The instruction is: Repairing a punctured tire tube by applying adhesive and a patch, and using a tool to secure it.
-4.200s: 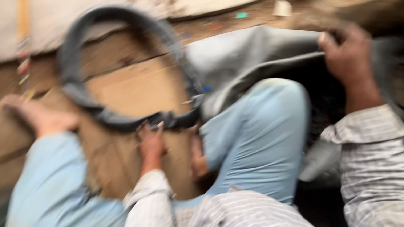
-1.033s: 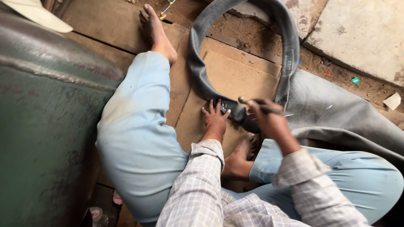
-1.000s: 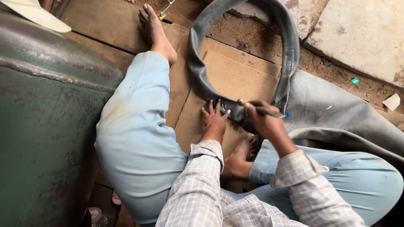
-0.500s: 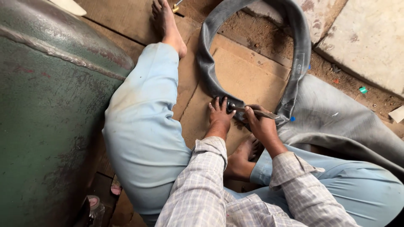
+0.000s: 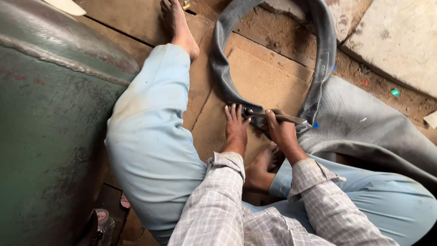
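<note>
head view: left hand pressing flat, fingers spread, on rubber tube; right hand gripping metal tool

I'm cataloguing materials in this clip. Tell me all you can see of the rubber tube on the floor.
The tube is a dark grey, limp rubber ring, matte and dusty, flattened rather than inflated. It lies in a loop on brown cardboard, its far arc over dirt. The left hand presses beside its near edge; the right hand holds a metal tool against it there. Its right side meets a grey sheet.
</note>
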